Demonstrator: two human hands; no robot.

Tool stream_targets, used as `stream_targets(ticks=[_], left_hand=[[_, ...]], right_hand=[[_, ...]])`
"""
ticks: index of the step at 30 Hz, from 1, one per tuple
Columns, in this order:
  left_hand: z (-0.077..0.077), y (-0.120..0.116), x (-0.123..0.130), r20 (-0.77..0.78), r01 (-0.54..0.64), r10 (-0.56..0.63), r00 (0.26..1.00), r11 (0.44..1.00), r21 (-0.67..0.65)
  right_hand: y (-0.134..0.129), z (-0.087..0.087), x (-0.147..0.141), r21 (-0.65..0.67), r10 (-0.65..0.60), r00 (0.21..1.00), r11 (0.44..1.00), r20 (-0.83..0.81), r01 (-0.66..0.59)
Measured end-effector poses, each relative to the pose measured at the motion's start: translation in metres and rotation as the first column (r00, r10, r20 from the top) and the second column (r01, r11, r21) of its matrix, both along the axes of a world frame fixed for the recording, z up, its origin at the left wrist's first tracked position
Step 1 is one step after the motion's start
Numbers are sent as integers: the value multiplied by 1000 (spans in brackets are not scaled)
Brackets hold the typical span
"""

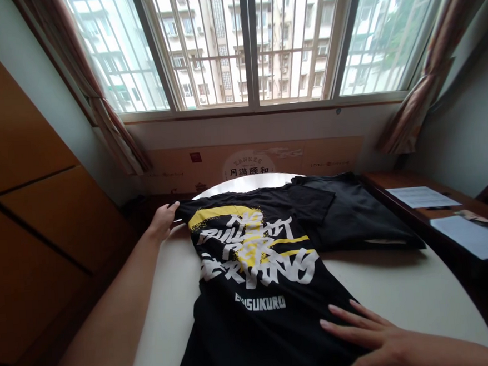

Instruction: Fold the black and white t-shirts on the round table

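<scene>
The right hand's [389,348] fingers [354,323] lie spread open and flat on a black printed T-shirt [250,272]. The left hand's [162,222] fingertips [175,205] pinch the shirt's far corner. The shirt lies on a round white table [402,289], overlapping dark cloth [359,214], below a barred window [251,43].

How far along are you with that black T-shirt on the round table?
Done: the black T-shirt lies print-up and mostly spread on the round white table. In hand: the left hand is at its far-left corner, and the right hand rests flat on its near part. Remaining: black fabric lies bunched to the right, not yet smoothed out.
</scene>
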State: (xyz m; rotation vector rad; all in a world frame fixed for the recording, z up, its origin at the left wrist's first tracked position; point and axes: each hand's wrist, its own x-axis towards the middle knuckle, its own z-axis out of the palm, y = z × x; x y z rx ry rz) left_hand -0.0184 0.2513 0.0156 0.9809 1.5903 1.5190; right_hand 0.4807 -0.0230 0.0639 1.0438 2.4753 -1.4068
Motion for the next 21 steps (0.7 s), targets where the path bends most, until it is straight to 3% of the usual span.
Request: stream_targets(ticks=[6,11,13,15,19,21], left_hand=[[4,-6,5,33,-45,44,998,999,13],[7,-12,-8,304,186,-199,932,980,73],[7,-15,-13,335,299,-309,890,951,81],[4,-16,-14,317,328,-336,887,941,80],[-5,-12,-8,92,77,-75,993,997,-19],[-9,-7,-5,-79,-59,56,995,998,-29]], right_hand=[[-2,-5,2,27,-10,999,1000,-52,12],[-3,-6,5,47,-13,997,999,-75,17],[-3,-6,5,47,-14,998,999,-68,17],[-4,-6,5,52,-19,997,998,-79,23],[-5,-5,2,57,-17,997,998,-80,22],[-5,-4,0,54,-13,999,998,-48,16]])
